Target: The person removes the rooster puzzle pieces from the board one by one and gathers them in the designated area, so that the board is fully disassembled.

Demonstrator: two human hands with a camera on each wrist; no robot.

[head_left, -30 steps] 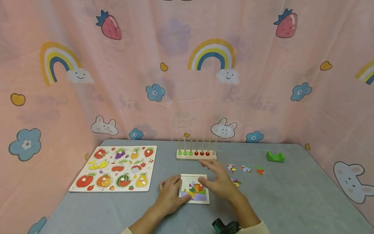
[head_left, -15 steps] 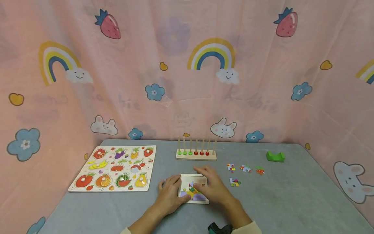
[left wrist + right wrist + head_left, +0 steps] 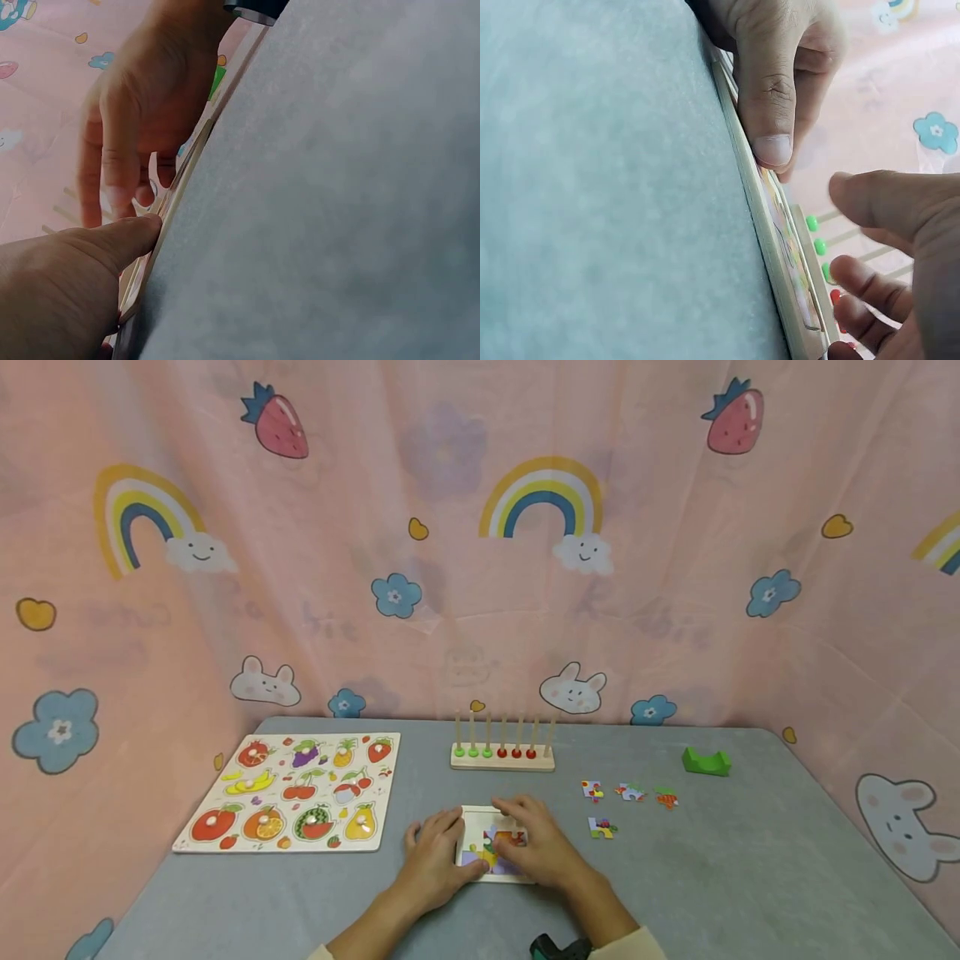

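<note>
A small wooden jigsaw tray point(image 3: 480, 810) lies on the table in front of me, its lower part filled with colourful pieces. My left hand point(image 3: 433, 864) grips the tray's left side, fingers along the upper left border and thumb point(image 3: 771, 142) on the near rim. Over the tray's right half hovers my right hand point(image 3: 551, 847), thumb and fingers spread apart. In the right wrist view nothing sits between those fingers, which are slightly bent. Part of the assembled picture is hidden beneath the right hand. Several loose jigsaw pieces point(image 3: 602, 827) lie to the right of the tray.
At the left is a large fruit peg board point(image 3: 296, 793). Behind the tray stands a wooden peg rack point(image 3: 502, 758) with green and red beads. A green block point(image 3: 707, 762) is at the back right. A black device point(image 3: 558, 947) shows by the right wrist.
My right hand has moved left and slightly down onto the tray's right half, uncovering the nearest loose piece. My left hand keeps its hold on the tray.
</note>
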